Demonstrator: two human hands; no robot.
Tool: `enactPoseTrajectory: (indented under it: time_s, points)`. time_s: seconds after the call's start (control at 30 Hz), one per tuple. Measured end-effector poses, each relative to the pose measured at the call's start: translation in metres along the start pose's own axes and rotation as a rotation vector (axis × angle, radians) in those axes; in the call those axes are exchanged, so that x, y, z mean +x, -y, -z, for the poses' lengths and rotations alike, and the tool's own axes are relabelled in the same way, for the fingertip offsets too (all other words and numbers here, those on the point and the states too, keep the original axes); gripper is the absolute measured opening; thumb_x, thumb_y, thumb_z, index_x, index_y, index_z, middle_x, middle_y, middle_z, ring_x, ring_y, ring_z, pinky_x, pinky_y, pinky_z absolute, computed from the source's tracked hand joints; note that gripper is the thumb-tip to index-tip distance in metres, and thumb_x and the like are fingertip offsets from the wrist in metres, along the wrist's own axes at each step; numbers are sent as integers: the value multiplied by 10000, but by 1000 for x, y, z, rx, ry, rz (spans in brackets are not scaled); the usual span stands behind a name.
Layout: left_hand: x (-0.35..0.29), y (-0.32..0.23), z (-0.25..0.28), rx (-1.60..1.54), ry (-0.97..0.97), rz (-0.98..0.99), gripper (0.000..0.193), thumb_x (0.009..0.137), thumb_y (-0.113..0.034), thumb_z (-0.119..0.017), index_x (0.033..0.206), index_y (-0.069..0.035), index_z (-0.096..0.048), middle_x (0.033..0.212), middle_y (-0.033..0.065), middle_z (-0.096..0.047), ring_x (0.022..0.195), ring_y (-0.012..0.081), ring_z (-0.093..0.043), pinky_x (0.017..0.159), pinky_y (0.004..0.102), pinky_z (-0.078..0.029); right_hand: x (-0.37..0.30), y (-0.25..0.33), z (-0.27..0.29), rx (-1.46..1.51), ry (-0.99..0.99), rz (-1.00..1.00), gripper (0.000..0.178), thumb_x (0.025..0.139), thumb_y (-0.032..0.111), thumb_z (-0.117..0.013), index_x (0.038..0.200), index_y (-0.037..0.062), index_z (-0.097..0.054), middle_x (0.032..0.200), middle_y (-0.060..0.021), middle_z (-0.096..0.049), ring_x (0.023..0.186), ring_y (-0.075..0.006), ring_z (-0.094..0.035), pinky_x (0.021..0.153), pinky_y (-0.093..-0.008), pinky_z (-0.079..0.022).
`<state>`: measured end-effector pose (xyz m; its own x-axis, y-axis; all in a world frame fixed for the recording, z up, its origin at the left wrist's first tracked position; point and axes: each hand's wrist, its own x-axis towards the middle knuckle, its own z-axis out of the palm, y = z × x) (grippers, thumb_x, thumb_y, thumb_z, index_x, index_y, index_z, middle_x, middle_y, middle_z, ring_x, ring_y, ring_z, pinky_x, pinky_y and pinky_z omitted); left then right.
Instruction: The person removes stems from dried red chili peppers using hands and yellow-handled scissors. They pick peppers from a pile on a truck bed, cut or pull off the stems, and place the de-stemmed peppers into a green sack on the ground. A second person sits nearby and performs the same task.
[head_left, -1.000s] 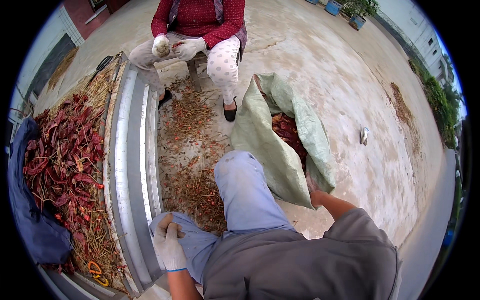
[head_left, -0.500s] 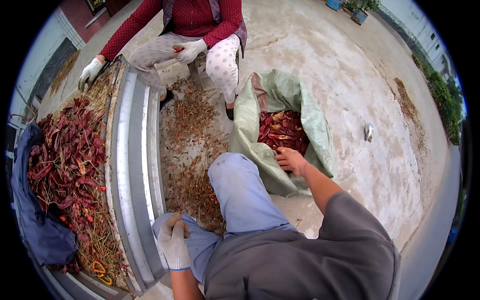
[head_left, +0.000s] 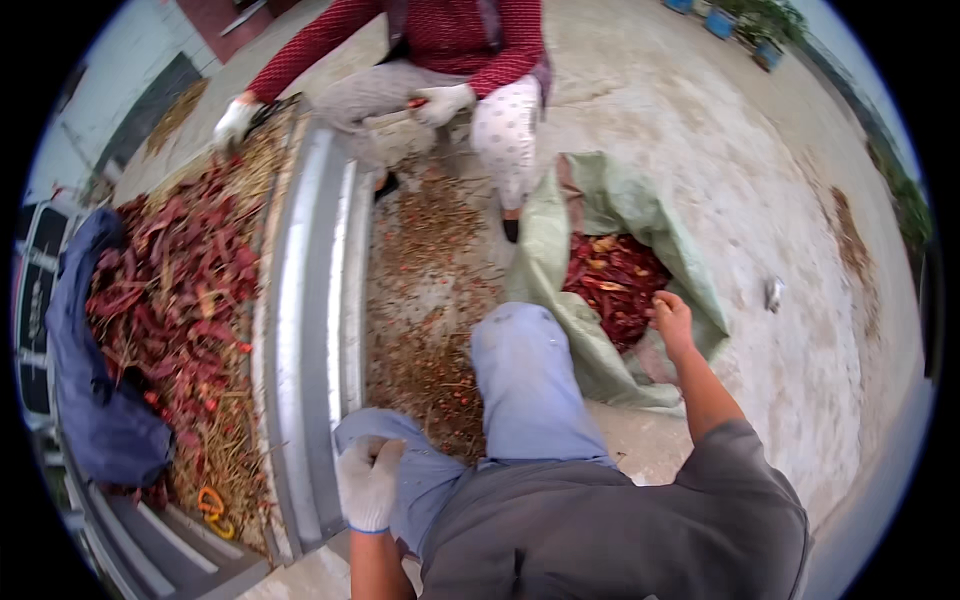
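Observation:
A pale green woven sack (head_left: pixel 545 235) stands upright with its mouth wide, partly filled with dried red chili peppers (head_left: pixel 607 277). Over the sack's right side is my bare right hand (head_left: pixel 672 318), its fingers curled together; anything in them is hidden. My left hand (head_left: pixel 368 482), in a whitish knit glove, rests closed on my left thigh, and its palm side cannot be seen. To my left, more dried chilies (head_left: pixel 180 280) are heaped with straw-like stalks on a raised metal-edged bed (head_left: pixel 295 300).
Opposite me sits a person (head_left: pixel 450 45) in white gloves, one hand at the heap, the other holding something red. Chili scraps and stalks (head_left: pixel 430 235) litter the ground between us. Dark blue cloth (head_left: pixel 100 400) hangs over the bed's outer side; a yellow-orange loop (head_left: pixel 212 505) lies near its corner.
The view has shifted, so the scene sits farther right. My right hand has moved from the sack's near side toward its right side, its fingers drawing together. My left hand stays on my thigh.

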<state>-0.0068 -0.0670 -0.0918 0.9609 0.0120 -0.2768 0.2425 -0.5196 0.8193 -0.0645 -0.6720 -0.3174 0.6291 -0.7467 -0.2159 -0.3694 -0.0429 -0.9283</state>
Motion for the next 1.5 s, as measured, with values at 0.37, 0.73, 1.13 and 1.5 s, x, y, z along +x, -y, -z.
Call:
enactPoseTrajectory:
  time_s: [0.37, 0.73, 1.13, 1.5]
  points:
    - [-2, -4, 150, 535, -756, -241, 238, 902, -85, -717, 1124, -24, -778, 1073, 172, -774, 992, 307, -739, 912, 393, -567, -87, 165, -134, 420, 566, 196, 276, 1101, 168, -577, 1321, 13, -636, 1088, -64, -716, 819, -136, -724, 701, -260, -573]
    - [61, 65, 284, 1039, -731, 157, 272, 945, -267, -656, 1162, -173, -791, 1171, 135, -768, 1111, 353, -712, 986, 473, -526, -149, 203, -177, 359, 763, 176, 201, 1103, 148, -564, 1204, 18, -681, 929, -44, -695, 727, -139, -699, 680, -269, -557]
    - [5, -20, 116, -516, -507, -41, 147, 1004, -93, -645, 1013, 42, -704, 823, 46, -681, 706, 115, -614, 670, 267, -499, -253, 266, -256, 70, 1203, 388, 282, 1058, 145, -624, 1301, 3, -650, 1061, -77, -717, 871, -142, -701, 789, -303, -580]
    - [-5, -27, 8, -305, -230, 30, 333, 938, -95, -745, 1225, 68, -702, 1053, 121, -748, 950, 156, -700, 863, 299, -559, -289, 290, -290, -188, 1326, 630, 297, 981, 183, -710, 1234, 28, -683, 1005, -149, -739, 875, -282, -710, 821, -408, -565]
